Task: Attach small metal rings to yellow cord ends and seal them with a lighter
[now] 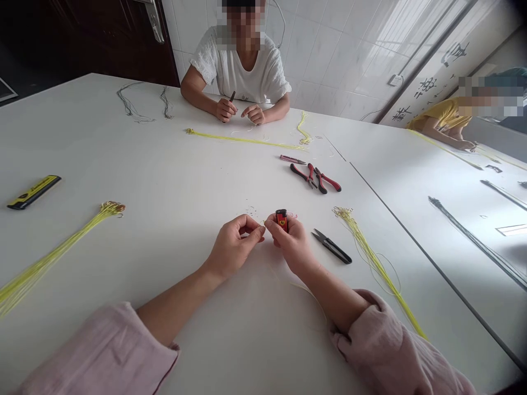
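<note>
Left hand (236, 241): its grip pinches a thin cord (264, 223) at thumb and fingertip.
Right hand (294, 241): its grip wraps a red lighter (281, 220), thumb tip near the cord.
Cord: between both hands' fingertips; we see no flame.
Heat risk: we judge that a flame struck this close could singe fingertips or over-melt the cord.
Snips (334, 249): points toward the right hand; a careless sweep could prick it.
Bundle (370, 255): stray loop near the right sleeve (399, 340); we note possible snagging.
Tabletop (164, 329): white, seamed, with dark scraps (252, 210); pliers (330, 181) beyond.
Room: tiled wall (329, 66), dark door (94, 33), two co-workers (247, 77) seated.
</note>
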Available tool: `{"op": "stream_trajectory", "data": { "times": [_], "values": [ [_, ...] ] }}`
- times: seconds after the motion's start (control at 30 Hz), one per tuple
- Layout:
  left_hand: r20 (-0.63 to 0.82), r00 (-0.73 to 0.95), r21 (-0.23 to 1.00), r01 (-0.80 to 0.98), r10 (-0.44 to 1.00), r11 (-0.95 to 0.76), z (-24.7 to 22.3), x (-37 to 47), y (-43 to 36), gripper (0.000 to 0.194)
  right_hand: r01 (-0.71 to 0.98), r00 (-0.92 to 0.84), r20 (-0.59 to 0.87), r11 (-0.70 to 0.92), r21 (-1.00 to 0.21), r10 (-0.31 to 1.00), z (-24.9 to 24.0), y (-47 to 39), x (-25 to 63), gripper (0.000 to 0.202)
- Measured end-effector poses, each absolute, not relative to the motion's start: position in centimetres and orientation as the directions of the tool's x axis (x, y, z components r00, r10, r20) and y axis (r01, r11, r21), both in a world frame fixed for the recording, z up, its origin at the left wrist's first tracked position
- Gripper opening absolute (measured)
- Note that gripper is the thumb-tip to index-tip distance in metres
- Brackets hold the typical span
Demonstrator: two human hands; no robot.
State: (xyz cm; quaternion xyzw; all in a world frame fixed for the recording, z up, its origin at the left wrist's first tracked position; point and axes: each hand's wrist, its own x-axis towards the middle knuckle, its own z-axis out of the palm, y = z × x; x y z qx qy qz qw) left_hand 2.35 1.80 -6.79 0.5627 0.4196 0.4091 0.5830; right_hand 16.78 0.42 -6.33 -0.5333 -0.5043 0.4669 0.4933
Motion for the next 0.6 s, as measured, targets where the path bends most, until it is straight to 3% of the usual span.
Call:
{"op": "stream_trajectory", "data": {
  "times": [0.2,0.6],
  "values": [
    [-0.06,0.274,0.995,-0.063,0.96,0.081,-6.46,2.41,1.72,0.025,0.026,0.109,-0.046,-0.049,-0.998,0.993,-6.46,0.59,17.21,0.026],
    [0.0,0.347,0.998,-0.058,0.938,0.021,-6.37,2.45,1.61,0.026,-0.185,-0.052,-0.11,-0.118,-0.976,0.993,-6.22,0.5,17.28,0.028]
  ]
}}
